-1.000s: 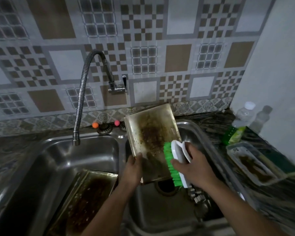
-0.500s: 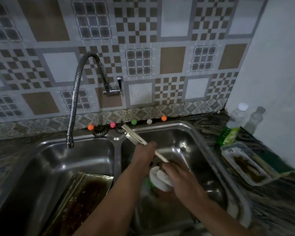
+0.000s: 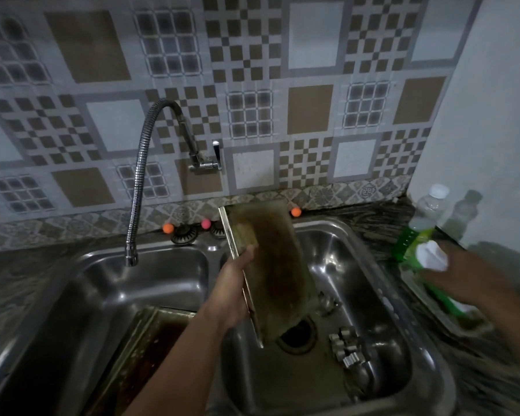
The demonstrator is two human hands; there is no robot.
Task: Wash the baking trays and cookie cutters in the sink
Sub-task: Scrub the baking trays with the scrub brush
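Faucet (image 3: 150,163): a flexible ribbed metal hose arches from its wall mount, spout hanging low at the left.
Wall tiles (image 3: 309,109): behind the faucet, a patchwork of brown, white, checkered and grid squares.
Coloured balls (image 3: 168,227): orange and pink ones sit just right of the faucet's spout at the wall's foot; another orange one (image 3: 295,211) lies farther right.
Bottle (image 3: 430,205): clear plastic, white cap, standing far right of the faucet against a plain white wall.
Surface (image 3: 382,214): dark, veined stone, right of the faucet.
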